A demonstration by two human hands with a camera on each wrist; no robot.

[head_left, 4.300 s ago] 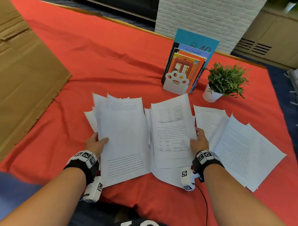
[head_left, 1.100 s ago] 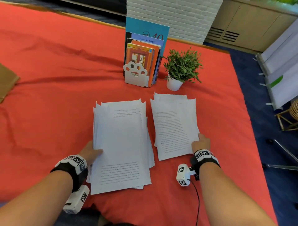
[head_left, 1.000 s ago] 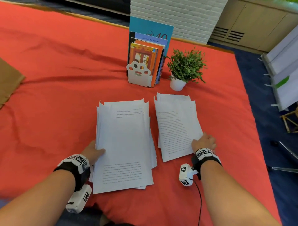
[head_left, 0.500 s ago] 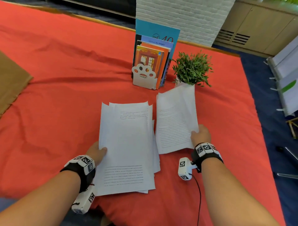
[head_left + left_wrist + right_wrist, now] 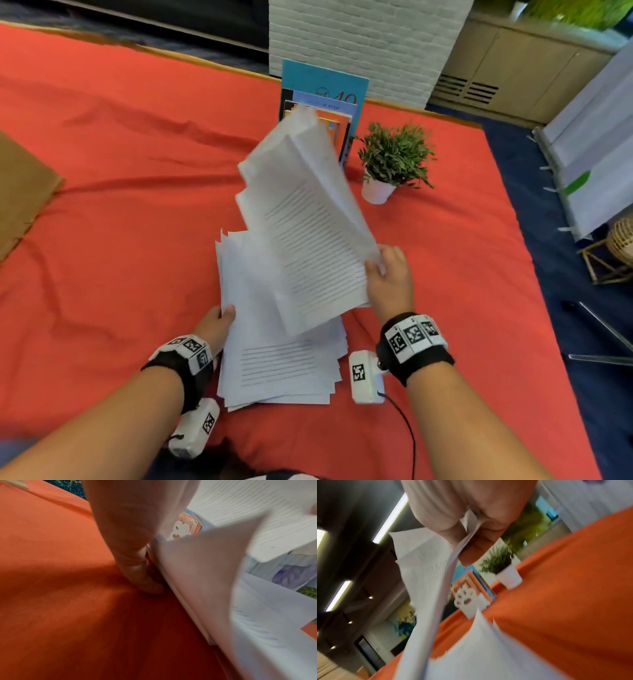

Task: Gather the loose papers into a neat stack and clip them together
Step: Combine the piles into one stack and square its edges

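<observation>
Behind the lower pile of papers (image 5: pixel 277 363) on the red tablecloth (image 5: pixel 120 212) stands a row of upright books (image 5: pixel 325 99) in a white paw-print bookend (image 5: pixel 467 601), and just right of the books a small potted plant (image 5: pixel 394 161). A brown cardboard sheet (image 5: pixel 20 192) lies well to the left of the pile, cut off by the picture's edge. The right hand (image 5: pixel 390 277) pinches the near right edge of a raised sheaf of papers (image 5: pixel 308 233), thumb on top and fingers (image 5: pixel 471 553) underneath; the sheaf tilts up over the pile and hides most of the books and the bookend from the head view. The left hand (image 5: pixel 215 325) rests at the pile's left edge, thumb on the top sheet, with fingertips (image 5: pixel 149 585) on the cloth at the pile's edge; how tightly it grips cannot be told. The printed text is blurred and unreadable. The pile's edges are uneven, sheets fanning at the near right corner. Bare cloth lies on both sides of the pile; the table's right edge lies well beyond the right hand.
</observation>
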